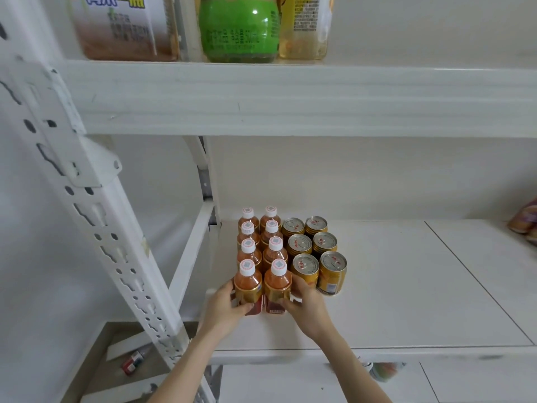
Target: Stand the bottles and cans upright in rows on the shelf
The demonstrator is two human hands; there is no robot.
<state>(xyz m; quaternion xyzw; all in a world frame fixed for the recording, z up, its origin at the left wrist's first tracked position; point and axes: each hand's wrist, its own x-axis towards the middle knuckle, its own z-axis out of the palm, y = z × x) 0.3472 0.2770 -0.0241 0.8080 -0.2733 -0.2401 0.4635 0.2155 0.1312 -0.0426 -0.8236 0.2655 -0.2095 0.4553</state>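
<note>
Bottles: eight small orange-drink bottles [263, 251] with white caps, upright in two columns on the white shelf [406, 286].
Cans: six gold cans [315, 251], upright in two columns just right of them.
Left hand [226, 308]: wrapped round the front-left bottle [248, 286].
Right hand [305, 306]: gripping the front-right bottle [277, 286].
</note>
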